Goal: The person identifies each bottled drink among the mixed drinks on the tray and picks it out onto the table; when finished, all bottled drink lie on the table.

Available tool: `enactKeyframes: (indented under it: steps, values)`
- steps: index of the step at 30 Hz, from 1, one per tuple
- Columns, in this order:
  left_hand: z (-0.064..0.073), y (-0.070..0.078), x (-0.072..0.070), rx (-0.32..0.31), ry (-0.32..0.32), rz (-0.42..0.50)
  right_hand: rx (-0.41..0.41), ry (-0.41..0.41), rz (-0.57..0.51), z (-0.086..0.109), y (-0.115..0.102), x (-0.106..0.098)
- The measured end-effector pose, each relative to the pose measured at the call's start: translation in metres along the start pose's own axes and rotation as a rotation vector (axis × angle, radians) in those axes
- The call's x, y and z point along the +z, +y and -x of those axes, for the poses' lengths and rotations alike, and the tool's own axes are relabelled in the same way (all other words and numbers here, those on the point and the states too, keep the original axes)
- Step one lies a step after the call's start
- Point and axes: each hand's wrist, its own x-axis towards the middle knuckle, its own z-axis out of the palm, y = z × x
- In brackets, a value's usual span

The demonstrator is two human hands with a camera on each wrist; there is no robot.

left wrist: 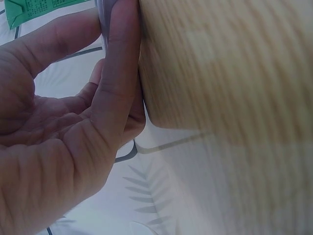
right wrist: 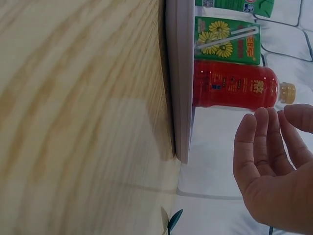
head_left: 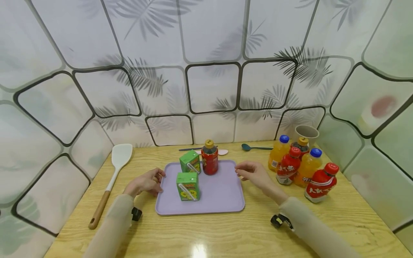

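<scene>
A lavender tray (head_left: 219, 200) lies on the wooden table. On it stand two green drink cartons, the front carton (head_left: 188, 186) and the back carton (head_left: 190, 162), each with a straw on its side. A red-labelled bottle (head_left: 210, 160) with a yellow cap stands behind them. My left hand (head_left: 148, 182) pinches the tray's left rim between thumb and fingers, plainest in the left wrist view. Near the tray's upper right corner, my right hand (head_left: 255, 173) hovers with loosely bent fingers, apart from the tray and bottle in the right wrist view (right wrist: 274, 166).
At the right, several bottles with orange drink (head_left: 276, 154) and red labels (head_left: 321, 182) stand close together before a grey cup (head_left: 306, 133). A white spatula (head_left: 116, 168) lies at the left. Behind the tray lie a dark green spoon (head_left: 258, 147) and a pale pink utensil (head_left: 222, 152).
</scene>
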Motion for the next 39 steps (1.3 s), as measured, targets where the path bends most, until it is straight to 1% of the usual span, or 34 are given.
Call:
enactKeyframes:
  steps: [5,11,18,21,25,29,31,37,39]
  values:
    - [0.000,0.000,0.000,-0.003,0.001,0.001,0.017,-0.019,-0.008,-0.002,0.000,0.005]
    - [-0.001,-0.001,0.001,0.000,0.001,0.005,0.017,-0.047,-0.019,-0.003,-0.001,0.009]
    - [-0.002,-0.002,0.000,0.005,0.003,0.015,0.058,-0.068,-0.035,-0.008,-0.005,0.014]
    - [-0.002,-0.003,0.000,0.011,0.000,0.015,0.051,-0.078,-0.044,-0.012,-0.008,0.018]
    - [-0.002,-0.003,0.000,0.011,-0.004,0.019,0.047,-0.057,-0.045,-0.019,-0.012,0.025]
    - [0.000,-0.003,0.000,0.014,-0.005,0.015,0.036,-0.006,-0.030,-0.028,-0.017,0.032]
    - [-0.001,-0.003,0.001,0.015,-0.002,0.015,0.025,0.013,-0.046,-0.032,-0.019,0.034]
    - [-0.002,-0.004,0.000,0.019,-0.002,0.016,0.017,0.039,-0.056,-0.045,-0.025,0.042]
    - [-0.002,-0.004,0.000,0.020,-0.004,0.018,0.010,0.054,-0.043,-0.050,-0.026,0.045]
